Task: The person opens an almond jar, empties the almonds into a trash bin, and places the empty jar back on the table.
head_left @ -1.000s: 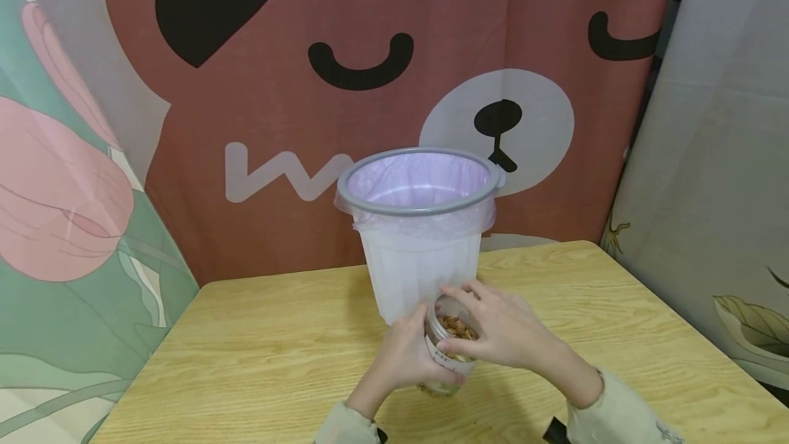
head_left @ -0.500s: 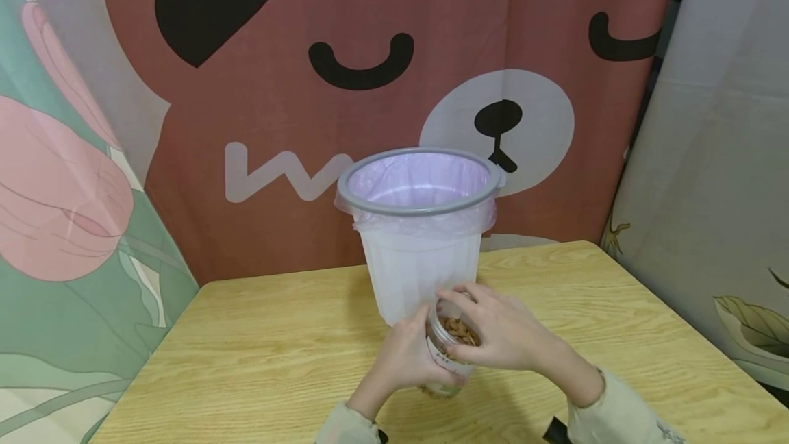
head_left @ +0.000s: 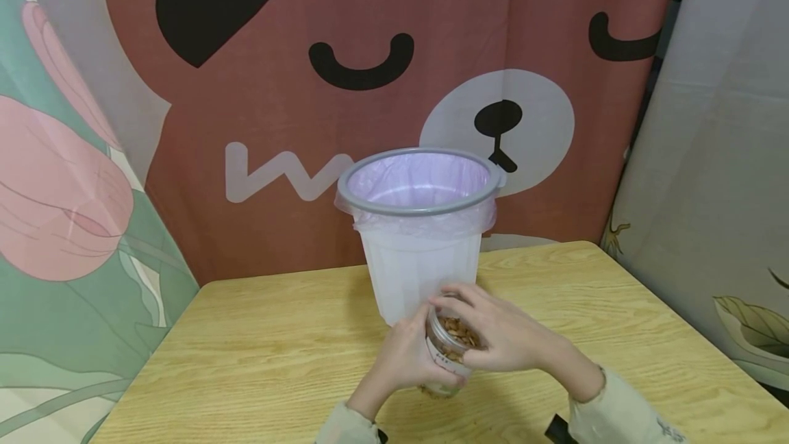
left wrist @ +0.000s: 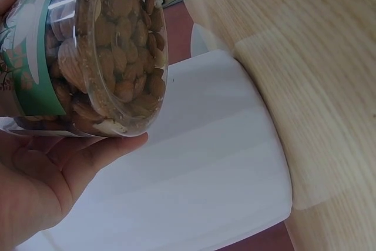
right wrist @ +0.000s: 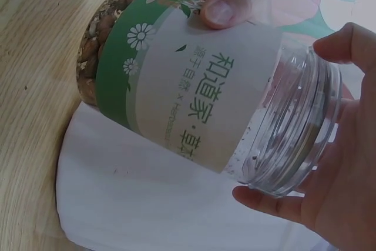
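A clear plastic jar (head_left: pixel 445 351) of almonds with a green and white paper label tilts in front of the bin. My left hand (head_left: pixel 407 351) grips its body from the left, and the left wrist view shows almonds (left wrist: pixel 126 51) through its base. At the other end, my right hand (head_left: pixel 502 327) curls thumb and fingers round what looks like a clear lid (right wrist: pixel 314 127). The right wrist view shows the thumb and a fingertip touching opposite sides of that ring. My palm covers part of the jar's top in the head view.
A white bin (head_left: pixel 419 259) with a grey rim and a pale purple liner (head_left: pixel 425 180) stands just beyond both hands. It sits on a wood-grain table (head_left: pixel 265 348). Behind hangs a printed bear curtain (head_left: pixel 271 108), with more curtains at each side.
My right hand has turned counterclockwise about the jar's top, its thumb moving toward me and right, its fingers left. The left hand and the jar stay almost in place.
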A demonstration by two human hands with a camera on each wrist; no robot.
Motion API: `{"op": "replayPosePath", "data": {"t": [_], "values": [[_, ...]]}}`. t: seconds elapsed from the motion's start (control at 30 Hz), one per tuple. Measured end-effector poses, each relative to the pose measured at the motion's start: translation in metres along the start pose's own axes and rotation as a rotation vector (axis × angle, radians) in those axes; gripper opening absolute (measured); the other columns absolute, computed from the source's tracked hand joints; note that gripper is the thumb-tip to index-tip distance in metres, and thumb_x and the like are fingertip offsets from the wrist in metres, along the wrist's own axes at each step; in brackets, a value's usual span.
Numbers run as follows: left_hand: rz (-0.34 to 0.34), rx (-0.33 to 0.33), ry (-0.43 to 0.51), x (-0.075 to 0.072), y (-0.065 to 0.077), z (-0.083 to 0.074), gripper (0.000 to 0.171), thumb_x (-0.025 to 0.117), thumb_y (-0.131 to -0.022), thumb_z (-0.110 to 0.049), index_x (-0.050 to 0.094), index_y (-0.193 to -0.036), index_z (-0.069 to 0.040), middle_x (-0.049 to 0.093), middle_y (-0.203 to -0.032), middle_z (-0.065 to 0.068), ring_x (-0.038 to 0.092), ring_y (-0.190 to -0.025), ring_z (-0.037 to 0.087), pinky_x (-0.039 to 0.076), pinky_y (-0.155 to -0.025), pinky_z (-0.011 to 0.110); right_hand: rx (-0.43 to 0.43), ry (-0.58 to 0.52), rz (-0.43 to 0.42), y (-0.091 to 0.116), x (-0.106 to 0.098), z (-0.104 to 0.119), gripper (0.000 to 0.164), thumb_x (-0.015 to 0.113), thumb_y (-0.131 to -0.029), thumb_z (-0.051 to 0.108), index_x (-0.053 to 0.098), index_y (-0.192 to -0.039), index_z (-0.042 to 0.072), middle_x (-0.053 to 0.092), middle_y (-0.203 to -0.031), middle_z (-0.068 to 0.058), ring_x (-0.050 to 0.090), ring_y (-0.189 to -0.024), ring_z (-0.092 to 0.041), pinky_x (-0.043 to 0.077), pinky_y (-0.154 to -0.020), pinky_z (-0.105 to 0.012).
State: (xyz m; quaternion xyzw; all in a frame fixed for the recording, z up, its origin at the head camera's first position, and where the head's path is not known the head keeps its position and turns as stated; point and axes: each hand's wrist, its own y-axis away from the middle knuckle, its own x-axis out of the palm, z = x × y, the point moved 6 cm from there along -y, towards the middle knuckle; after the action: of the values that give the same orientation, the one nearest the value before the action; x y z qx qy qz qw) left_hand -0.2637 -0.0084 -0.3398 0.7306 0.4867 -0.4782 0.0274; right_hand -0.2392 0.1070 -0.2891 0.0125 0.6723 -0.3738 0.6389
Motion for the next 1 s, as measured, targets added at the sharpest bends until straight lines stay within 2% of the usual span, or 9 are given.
{"op": "replayPosePath", "data": {"t": [0.17,0.27,0.37,0.47,0.6,0.73,1.0], "values": [[0.001,0.001,0.001,-0.0008,-0.0001,0.0001,0.095,0.08,-0.054,-0.046,0.037,-0.13,-0.009,0.058,-0.105,0.0,0.055,-0.09,0.007,0.046,-0.073,0.021,0.016,-0.007,-0.009,0.0002,-0.0006,-0.0017,0.066,0.064,-0.076,0.036,0.04,-0.133,0.014,0.039,-0.129,-0.012,0.043,-0.111,-0.021,0.044,-0.08,-0.043],[0.004,0.007,0.007,-0.0015,-0.0009,0.0,0.086,0.08,-0.055,-0.046,0.042,-0.123,-0.008,0.058,-0.102,-0.003,0.055,-0.087,0.005,0.046,-0.071,0.019,0.088,0.023,-0.031,-0.0004,-0.0032,-0.0041,0.071,0.062,-0.077,0.05,0.039,-0.133,0.013,0.04,-0.128,-0.013,0.045,-0.109,-0.024,0.045,-0.078,-0.043],[0.008,0.004,0.016,-0.002,-0.0015,-0.0002,0.081,0.081,-0.055,-0.045,0.045,-0.118,-0.009,0.058,-0.099,-0.005,0.055,-0.084,0.004,0.045,-0.069,0.019,0.189,0.069,-0.044,-0.0009,-0.0063,-0.0063,0.075,0.059,-0.076,0.056,0.041,-0.133,0.011,0.043,-0.125,-0.012,0.05,-0.102,-0.023,0.047,-0.071,-0.038],[0.008,-0.004,0.021,-0.0017,-0.0013,-0.0001,0.08,0.081,-0.055,-0.045,0.045,-0.118,-0.01,0.057,-0.097,-0.007,0.054,-0.082,0.003,0.045,-0.067,0.018,0.272,0.106,-0.022,-0.001,-0.0071,-0.0075,0.078,0.058,-0.073,0.06,0.041,-0.133,0.013,0.046,-0.122,-0.009,0.054,-0.08,-0.014,0.045,-0.057,-0.028],[0.012,-0.01,0.023,0.0,-0.0012,0.0003,0.078,0.081,-0.054,-0.045,0.046,-0.115,-0.012,0.056,-0.093,-0.01,0.053,-0.077,0.001,0.045,-0.064,0.017,0.337,0.132,0.029,-0.0009,-0.0047,-0.0088,0.081,0.057,-0.072,0.064,0.041,-0.134,0.016,0.051,-0.11,-0.002,0.04,-0.056,-0.003,0.033,-0.043,-0.02],[0.017,0.0,0.022,0.0014,-0.0015,0.0003,0.074,0.081,-0.054,-0.044,0.047,-0.112,-0.013,0.056,-0.089,-0.011,0.052,-0.074,0.0,0.044,-0.062,0.016,0.348,0.143,0.045,-0.0002,-0.0041,-0.0088,0.078,0.055,-0.072,0.065,0.044,-0.133,0.017,0.051,-0.099,0.002,0.035,-0.052,-0.002,0.029,-0.039,-0.019],[0.035,-0.01,0.017,0.0017,-0.0011,-0.0015,0.079,0.081,-0.054,-0.043,0.046,-0.117,-0.011,0.057,-0.094,-0.008,0.053,-0.078,0.001,0.045,-0.065,0.016,0.296,0.122,0.044,0.0011,-0.0036,-0.0078,0.072,0.056,-0.075,0.061,0.046,-0.13,0.016,0.052,-0.101,0.001,0.035,-0.052,-0.001,0.028,-0.038,-0.019]]}}
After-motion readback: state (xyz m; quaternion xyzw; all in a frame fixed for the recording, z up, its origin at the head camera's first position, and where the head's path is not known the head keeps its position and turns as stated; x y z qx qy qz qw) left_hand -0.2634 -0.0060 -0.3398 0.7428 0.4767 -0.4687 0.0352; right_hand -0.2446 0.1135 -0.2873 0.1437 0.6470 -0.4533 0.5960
